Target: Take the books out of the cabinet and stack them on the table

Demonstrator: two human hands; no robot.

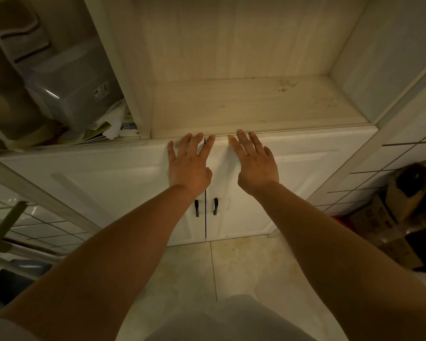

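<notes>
Behind shut cabinet doors (pixel 123 183) nothing shows; left hand (pixel 190 163) and right hand (pixel 255 163) lie flat, fingers spread

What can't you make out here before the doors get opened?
- Books: none in the head view; the closed doors hide whatever is inside.
- Table: out of frame.
- Papers on the left shelf: half under a plastic box, print too small to read.
- Boxes at right: dark, cut by the edge.
- Both hands, left hand and right hand: palms hidden.
</notes>
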